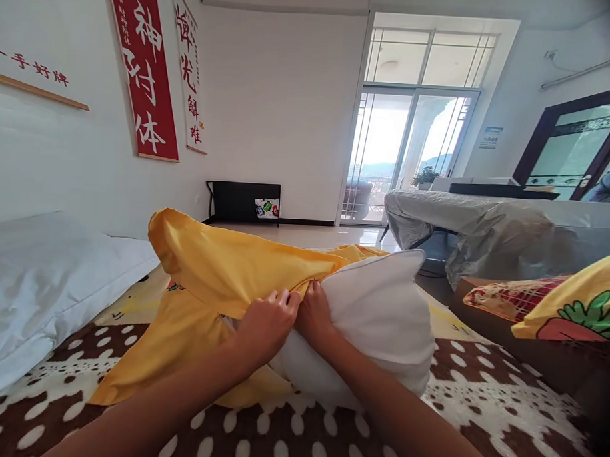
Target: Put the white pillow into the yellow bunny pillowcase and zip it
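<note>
A white pillow (376, 317) lies in front of me on a brown bedspread with white dots (287, 441). A yellow pillowcase (218, 265) covers its left end and bunches up to the left. My left hand (266, 324) pinches the open edge of the yellow pillowcase with closed fingers. Right beside it, my right hand (315, 312) grips the same edge where it meets the white pillow. The two hands touch each other.
A second white pillow (43, 286) lies at the left by the wall. A yellow cushion with a carrot print (577, 305) rests at the right. Beyond stand a grey-covered piece of furniture (475, 228), a black rack (243, 201) and a balcony door (408, 145).
</note>
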### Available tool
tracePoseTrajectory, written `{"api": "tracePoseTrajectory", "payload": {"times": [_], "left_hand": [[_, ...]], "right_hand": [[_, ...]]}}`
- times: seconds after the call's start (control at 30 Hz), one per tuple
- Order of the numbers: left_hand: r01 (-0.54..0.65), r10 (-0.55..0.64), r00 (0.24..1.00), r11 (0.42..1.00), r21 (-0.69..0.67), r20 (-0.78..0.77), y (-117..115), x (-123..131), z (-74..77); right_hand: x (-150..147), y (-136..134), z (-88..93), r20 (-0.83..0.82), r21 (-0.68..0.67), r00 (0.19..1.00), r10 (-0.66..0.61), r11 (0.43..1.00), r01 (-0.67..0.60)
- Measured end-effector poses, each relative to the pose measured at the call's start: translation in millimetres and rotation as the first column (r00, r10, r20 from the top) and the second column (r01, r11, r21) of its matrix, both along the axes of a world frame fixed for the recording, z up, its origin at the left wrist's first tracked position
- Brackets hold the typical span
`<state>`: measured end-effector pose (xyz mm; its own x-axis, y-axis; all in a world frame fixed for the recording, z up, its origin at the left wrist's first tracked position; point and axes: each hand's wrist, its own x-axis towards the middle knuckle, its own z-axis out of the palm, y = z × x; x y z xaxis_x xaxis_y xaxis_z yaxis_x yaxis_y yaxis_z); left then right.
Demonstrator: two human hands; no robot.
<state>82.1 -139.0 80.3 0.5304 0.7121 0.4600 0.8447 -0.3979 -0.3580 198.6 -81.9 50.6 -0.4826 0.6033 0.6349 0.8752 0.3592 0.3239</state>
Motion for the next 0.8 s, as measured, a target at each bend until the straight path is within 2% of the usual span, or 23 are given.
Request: {"api": "tracePoseTrajectory", "payload": {"times": [0.13, 0.2, 0.23, 0.3, 0.4, 0.47, 0.57, 0.67, 0.8], "left_hand": [[-0.12, 0.129, 0.991, 0.967, 0.226, -0.026, 7, -38, -10.1], [-0.148, 0.155, 0.988, 0.949, 0.278, -0.001, 9, -47, -15.0], [-0.119, 0.124, 0.992, 0.948, 0.297, 0.001, 9, -48, -16.8], [0.011, -0.008, 1.0, 0.935, 0.353, -0.01, 8, -42, -18.8], [0.209, -0.224, 0.974, 0.845, 0.493, -0.029, 5, -25, -18.9], [0.23, -0.253, 0.967, 0.813, 0.535, -0.032, 5, -18, -20.0], [0.161, -0.165, 0.986, 0.858, 0.487, -0.036, 5, -23, -26.0], [0.089, -0.087, 0.996, 0.893, 0.441, -0.023, 3, -41, -32.8], [-0.039, 0.016, 0.998, 0.887, 0.461, 0.055, 1, -64, -33.8]], "right_hand": [[22, -12, 5.5, 0.034, -0.051, 0.995, -0.099, 0.994, 0.1], [25, -16, 10.1, 0.048, -0.07, 0.991, -0.121, 0.99, 0.124], [24, -17, 12.0, 0.052, -0.075, 0.991, -0.123, 0.989, 0.127], [20, -19, 14.1, 0.056, -0.073, 0.992, -0.112, 0.991, 0.116], [17, -24, 14.7, 0.054, -0.046, 0.995, -0.079, 0.996, 0.081], [22, -31, 15.9, 0.032, -0.029, 0.997, -0.071, 0.997, 0.072], [37, -42, 19.7, -0.008, 0.019, 0.997, -0.074, 0.997, 0.074], [52, -49, 22.0, 0.019, 0.093, 0.999, -0.048, 0.995, 0.046], [58, -45, 20.3, 0.078, 0.139, 0.996, -0.034, 0.99, 0.023]]}}
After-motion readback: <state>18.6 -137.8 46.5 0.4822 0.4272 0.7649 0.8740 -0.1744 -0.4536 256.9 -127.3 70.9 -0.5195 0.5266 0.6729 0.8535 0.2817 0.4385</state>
